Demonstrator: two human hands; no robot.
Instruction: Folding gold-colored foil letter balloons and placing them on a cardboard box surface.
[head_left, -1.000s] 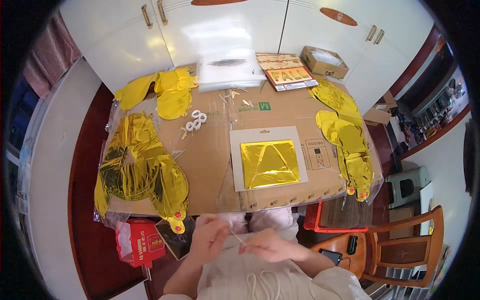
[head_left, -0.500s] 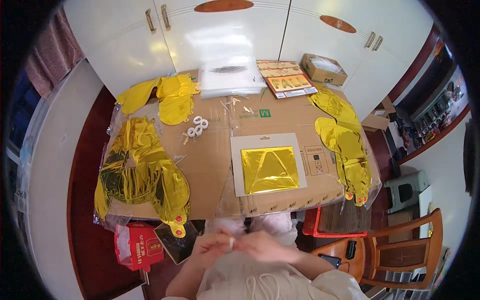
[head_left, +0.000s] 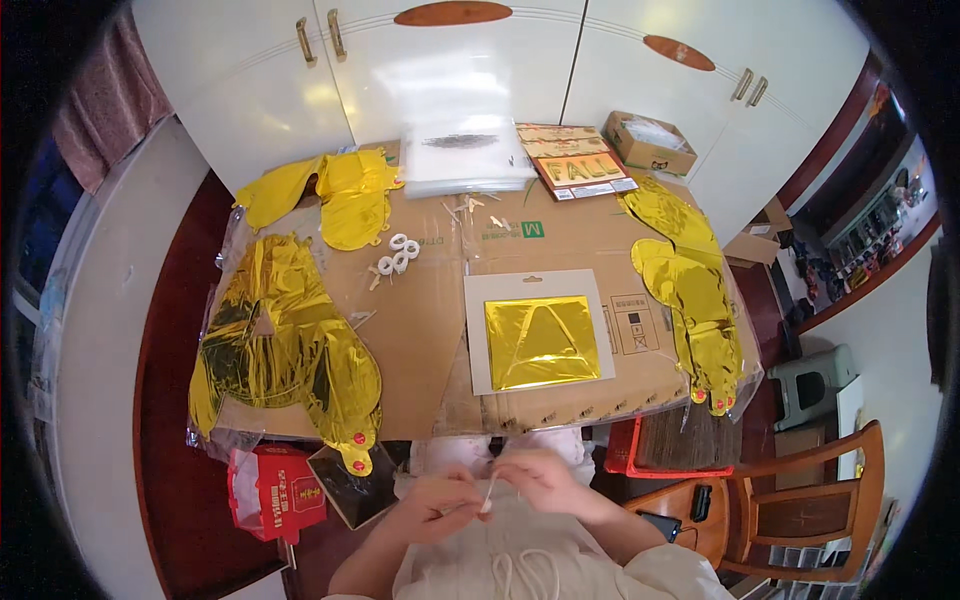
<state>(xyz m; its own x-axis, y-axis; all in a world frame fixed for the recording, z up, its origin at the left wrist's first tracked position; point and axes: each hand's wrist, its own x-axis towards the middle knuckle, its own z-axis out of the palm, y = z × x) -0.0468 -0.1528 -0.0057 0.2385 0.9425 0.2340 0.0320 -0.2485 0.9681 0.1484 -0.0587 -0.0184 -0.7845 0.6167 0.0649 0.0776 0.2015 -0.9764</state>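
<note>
Above my lap, close to the table's near edge, my left hand [head_left: 440,508] is closed around a small white roll [head_left: 487,507], mostly hidden by the fingers. From it a narrow white strip [head_left: 490,489] runs up to my right hand [head_left: 540,482], whose fingers pinch its end. On the table lies a white card [head_left: 480,375] with a folded gold foil balloon [head_left: 542,342] on it. Several small white rolls [head_left: 400,262] sit together left of the card. At the left is a flat, unfolded gold letter-shaped balloon [head_left: 290,330].
More gold foil balloons lie at the back left [head_left: 355,200] and along the right edge [head_left: 690,280]. At the back are clear plastic bags [head_left: 465,165], a printed card pack [head_left: 580,165] and a small carton [head_left: 650,142]. Flattened cardboard [head_left: 420,340] covers the table. A wooden chair [head_left: 810,500] stands right.
My hands have moved slightly apart, the right one up and to the right. A white strip now shows stretched between them. The things on the table have stayed put.
</note>
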